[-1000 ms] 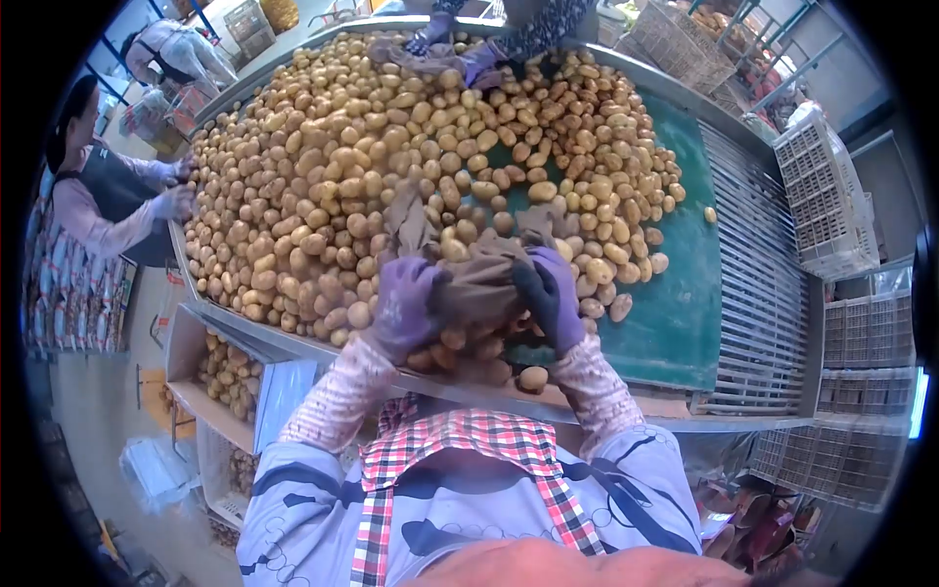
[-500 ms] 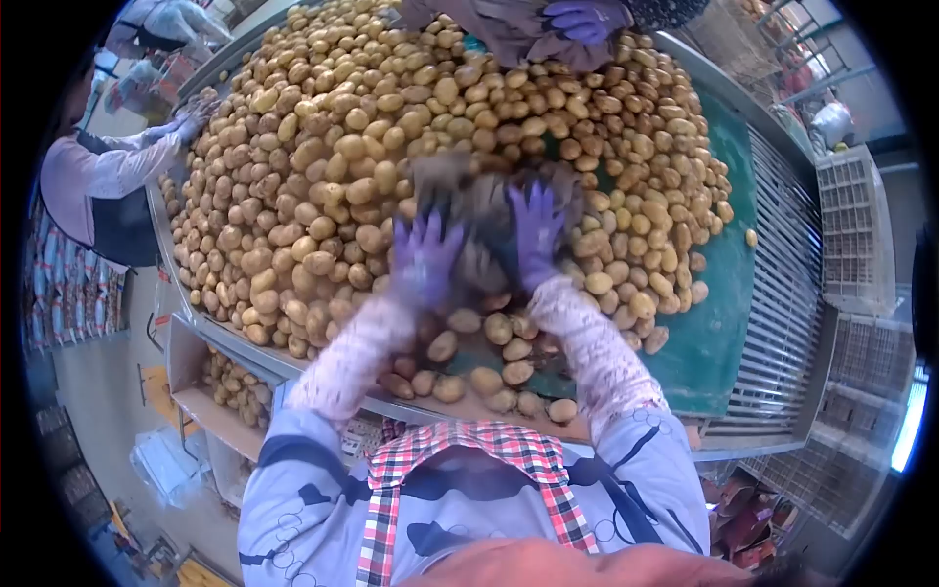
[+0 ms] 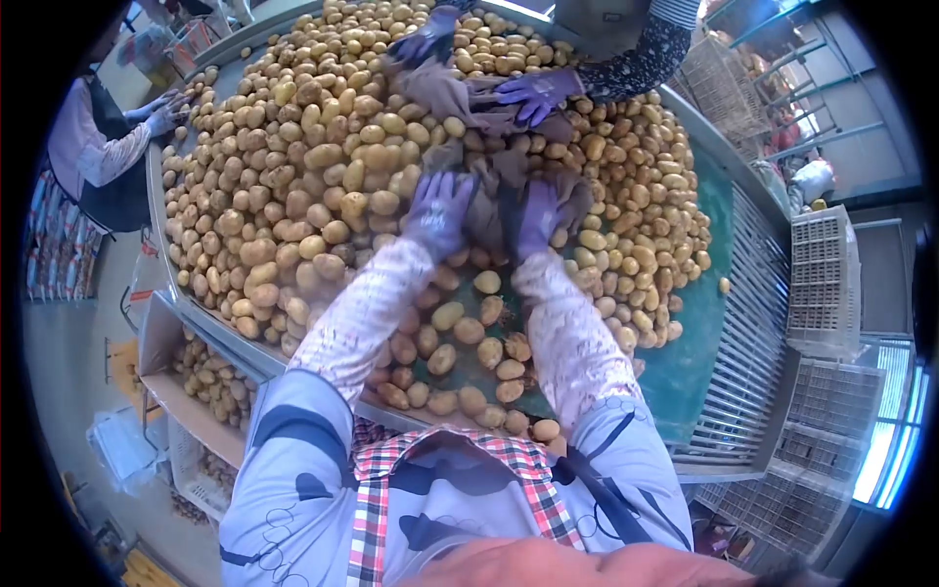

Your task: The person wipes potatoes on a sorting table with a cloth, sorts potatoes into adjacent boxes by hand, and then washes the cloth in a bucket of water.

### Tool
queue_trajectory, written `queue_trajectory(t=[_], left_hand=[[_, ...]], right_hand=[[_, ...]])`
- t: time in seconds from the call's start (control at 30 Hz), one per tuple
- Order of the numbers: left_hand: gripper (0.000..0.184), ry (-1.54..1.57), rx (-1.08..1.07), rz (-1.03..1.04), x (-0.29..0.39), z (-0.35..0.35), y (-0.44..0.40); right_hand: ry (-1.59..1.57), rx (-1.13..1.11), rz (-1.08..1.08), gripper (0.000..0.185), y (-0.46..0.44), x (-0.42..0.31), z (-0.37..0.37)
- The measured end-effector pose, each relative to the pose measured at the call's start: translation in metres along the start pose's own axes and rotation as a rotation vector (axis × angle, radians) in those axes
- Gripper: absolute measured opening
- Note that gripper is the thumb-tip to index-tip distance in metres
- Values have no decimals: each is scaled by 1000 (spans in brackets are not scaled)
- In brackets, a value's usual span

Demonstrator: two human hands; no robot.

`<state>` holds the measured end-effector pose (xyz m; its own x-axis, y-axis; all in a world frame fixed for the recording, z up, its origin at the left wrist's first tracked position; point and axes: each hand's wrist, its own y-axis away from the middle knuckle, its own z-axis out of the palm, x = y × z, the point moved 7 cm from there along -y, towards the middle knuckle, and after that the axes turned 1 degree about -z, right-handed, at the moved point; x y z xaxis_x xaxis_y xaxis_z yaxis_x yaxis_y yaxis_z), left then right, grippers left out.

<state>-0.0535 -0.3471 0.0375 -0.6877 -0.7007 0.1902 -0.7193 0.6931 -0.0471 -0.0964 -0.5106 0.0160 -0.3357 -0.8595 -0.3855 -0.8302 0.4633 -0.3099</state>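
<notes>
Both my hands wear purple gloves and reach forward over a heap of potatoes (image 3: 284,205). My left hand (image 3: 438,210) lies on bunched grey-brown cloth (image 3: 482,210), fingers stretched forward. Right of it, my right hand (image 3: 539,217) presses the same dark cloth, its fingers extended and partly lost against the folds. I cannot tell whether this is one cloth or two. Loose potatoes (image 3: 469,331) lie between my forearms, on the green belt. Just beyond, another person's gloved hands (image 3: 536,95) rest on a brown cloth (image 3: 445,93).
Metal slats (image 3: 748,323) run along the right of the green belt (image 3: 699,367). Plastic crates (image 3: 822,284) stand beyond them. A box of potatoes (image 3: 210,382) sits below the table's left edge. Another worker (image 3: 108,147) reaches in at the far left.
My hands and the cloth have moved forward, away from my body, uncovering more potatoes near me. Across the table, the other person's hands and brown cloth have come further into view.
</notes>
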Motion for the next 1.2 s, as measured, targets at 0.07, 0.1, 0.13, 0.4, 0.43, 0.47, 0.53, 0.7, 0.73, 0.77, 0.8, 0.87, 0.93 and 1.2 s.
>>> queue_trajectory(t=[0.07,0.1,0.13,0.4,0.43,0.47,0.53,0.7,0.73,0.77,0.8,0.87,0.93,1.2], left_hand=[[76,36,-24,-3,18,-18,42],[73,49,-40,-1,26,-25,61],[67,54,17,24,32,-30,80],[36,810,93,7,58,-30,173],[41,910,120,-20,74,-53,178],[42,925,125,62,96,-72,179],[45,955,134,205,137,-95,186],[66,271,-116,436,209,-7,194],[71,74,-171,443,207,37,199],[71,75,-132,468,204,44,195],[72,74,-92,493,200,50,187],[72,88,-109,448,193,49,156],[73,118,-246,324,185,31,92],[73,-67,-175,81,120,55,-69]], right_hand=[[-57,32,-102,39,44,-9,-28],[-88,118,-193,39,66,-7,-40],[-117,203,-272,40,84,-7,-51],[-1108,-308,350,31,169,7,-179],[-1035,-273,353,30,171,13,-206],[-964,-243,355,29,174,19,-227],[-976,-4,234,22,179,34,-274],[126,230,56,43,231,115,-224],[507,197,88,51,239,129,-201],[405,189,88,54,235,139,-188],[303,183,88,57,228,148,-176],[96,150,88,63,217,162,-152],[235,30,133,59,164,157,-142],[369,131,133,45,-16,171,-66]])
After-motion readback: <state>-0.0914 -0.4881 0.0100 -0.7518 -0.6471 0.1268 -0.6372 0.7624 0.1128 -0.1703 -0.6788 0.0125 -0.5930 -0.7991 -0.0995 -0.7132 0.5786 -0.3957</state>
